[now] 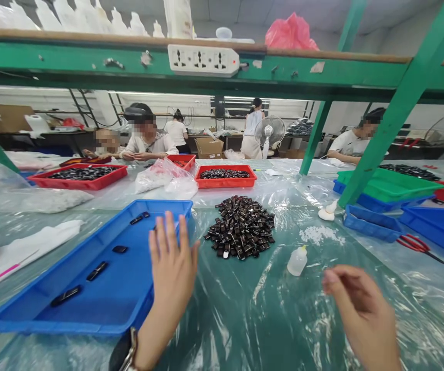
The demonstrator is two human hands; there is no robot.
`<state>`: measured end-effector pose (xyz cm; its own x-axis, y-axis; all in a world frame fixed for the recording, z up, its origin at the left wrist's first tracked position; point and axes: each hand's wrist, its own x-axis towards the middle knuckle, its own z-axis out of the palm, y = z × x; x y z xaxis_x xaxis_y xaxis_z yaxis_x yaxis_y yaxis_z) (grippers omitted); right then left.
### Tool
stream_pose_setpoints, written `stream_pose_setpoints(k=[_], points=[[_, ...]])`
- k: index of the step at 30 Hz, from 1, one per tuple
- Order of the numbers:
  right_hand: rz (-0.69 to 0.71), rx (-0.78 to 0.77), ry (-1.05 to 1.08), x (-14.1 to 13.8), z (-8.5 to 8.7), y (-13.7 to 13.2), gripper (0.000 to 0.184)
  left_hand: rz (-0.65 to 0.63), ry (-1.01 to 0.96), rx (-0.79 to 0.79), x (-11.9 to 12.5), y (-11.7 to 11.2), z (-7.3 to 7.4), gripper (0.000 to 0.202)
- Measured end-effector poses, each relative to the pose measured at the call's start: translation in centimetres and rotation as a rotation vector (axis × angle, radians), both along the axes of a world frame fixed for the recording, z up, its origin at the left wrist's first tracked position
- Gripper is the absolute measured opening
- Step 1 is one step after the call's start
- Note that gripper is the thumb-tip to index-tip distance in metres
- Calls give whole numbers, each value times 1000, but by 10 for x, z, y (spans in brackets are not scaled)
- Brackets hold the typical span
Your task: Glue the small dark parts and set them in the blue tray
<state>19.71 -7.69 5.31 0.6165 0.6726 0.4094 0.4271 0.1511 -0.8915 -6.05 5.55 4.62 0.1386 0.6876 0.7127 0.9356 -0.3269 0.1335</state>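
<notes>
The left hand (173, 268) is open, fingers straight and slightly spread, back to the camera, over the right rim of a blue tray (129, 281); whether it touches the rim I cannot tell. A watch (127, 353) sits on its wrist. The right hand (361, 309) hangs above the worktop (225, 330) with fingers curled toward the thumb; I cannot tell whether it pinches anything.

The tray lies at the left on the clear sheet (279, 314) that covers the worktop, with a few black parts (97, 270) scattered on its floor. Just right of the tray's far corner is a pile (241, 226) of dark parts. A small white bottle (296, 260) stands between the pile and the right hand, near white crumbs (318, 234).

Farther right lie red scissors (415, 243) beside more blue trays (372, 224). Across the worktop, red trays (225, 178) hold dark parts, and people (147, 141) sit working.
</notes>
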Motion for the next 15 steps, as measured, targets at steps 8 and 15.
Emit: stream_pose_setpoints(k=[8, 15], points=[[184, -179, 4, 43, -58, 33, 73, -348, 112, -596, 30, 16, -54, 32], [262, -325, 172, 62, -117, 61, 80, -313, -8, -762, 30, -11, -41, 28]])
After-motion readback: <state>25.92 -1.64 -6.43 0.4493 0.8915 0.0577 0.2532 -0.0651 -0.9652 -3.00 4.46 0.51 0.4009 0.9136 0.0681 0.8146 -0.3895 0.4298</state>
